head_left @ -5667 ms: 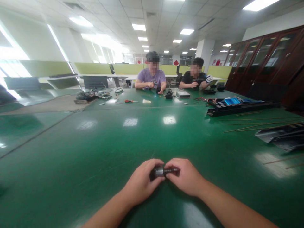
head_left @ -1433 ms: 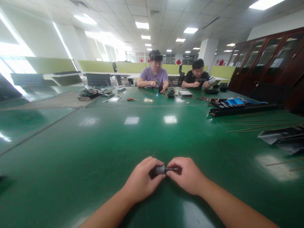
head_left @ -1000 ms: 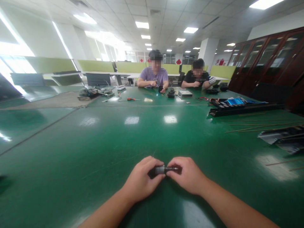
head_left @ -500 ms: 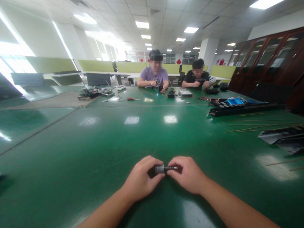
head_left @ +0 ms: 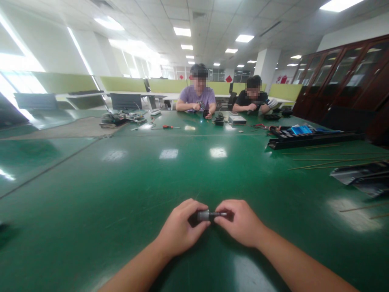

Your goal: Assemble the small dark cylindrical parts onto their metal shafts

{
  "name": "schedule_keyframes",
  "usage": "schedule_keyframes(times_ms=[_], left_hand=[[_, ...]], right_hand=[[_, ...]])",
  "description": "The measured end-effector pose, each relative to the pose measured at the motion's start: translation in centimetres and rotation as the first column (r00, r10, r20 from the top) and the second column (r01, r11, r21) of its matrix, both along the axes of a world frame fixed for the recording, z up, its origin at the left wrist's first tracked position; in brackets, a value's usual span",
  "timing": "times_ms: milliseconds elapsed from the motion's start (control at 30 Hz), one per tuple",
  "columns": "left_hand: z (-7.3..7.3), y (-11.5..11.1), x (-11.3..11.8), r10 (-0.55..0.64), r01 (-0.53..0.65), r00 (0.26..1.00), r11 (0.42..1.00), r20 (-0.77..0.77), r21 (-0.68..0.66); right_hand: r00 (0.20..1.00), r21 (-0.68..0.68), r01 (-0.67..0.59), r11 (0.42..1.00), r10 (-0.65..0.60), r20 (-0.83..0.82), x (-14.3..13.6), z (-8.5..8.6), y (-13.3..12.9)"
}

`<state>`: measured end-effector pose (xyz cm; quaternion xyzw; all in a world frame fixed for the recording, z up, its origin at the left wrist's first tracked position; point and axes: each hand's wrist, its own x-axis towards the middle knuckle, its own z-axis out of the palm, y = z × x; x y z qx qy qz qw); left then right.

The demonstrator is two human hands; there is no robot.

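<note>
A small dark cylindrical part (head_left: 204,215) with a grey body and a thin metal shaft lies sideways between my hands, low over the green table (head_left: 146,178). My left hand (head_left: 182,227) grips its thick grey end between thumb and fingers. At the thin shaft end, the thumb and fingertips of my right hand (head_left: 241,223) pinch round the part. The palm sides of both hands are partly hidden, and the fine detail of the part is blurred.
Across the table sit two people (head_left: 197,97), (head_left: 251,99). A screwdriver (head_left: 170,127), electronic parts (head_left: 114,119) and a grey box (head_left: 237,120) lie far off. Black channels (head_left: 304,140), thin rods (head_left: 334,162) and metal pieces (head_left: 364,176) are at the right.
My hands and the part have barely moved. Across the table, the gloved hand of the person on the right has shifted slightly.
</note>
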<state>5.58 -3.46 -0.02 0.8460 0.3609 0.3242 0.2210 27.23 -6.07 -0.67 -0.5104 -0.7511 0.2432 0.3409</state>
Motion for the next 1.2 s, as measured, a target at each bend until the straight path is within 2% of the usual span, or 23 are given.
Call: schedule_keyframes(times_ms=[1200], left_hand=[[-0.19, 0.12, -0.24, 0.005, -0.005, 1.000, 1.000, 0.012, -0.026]], right_hand=[[1.000, -0.012, 0.014, 1.000, -0.014, -0.021, 0.00, 0.01, -0.01]])
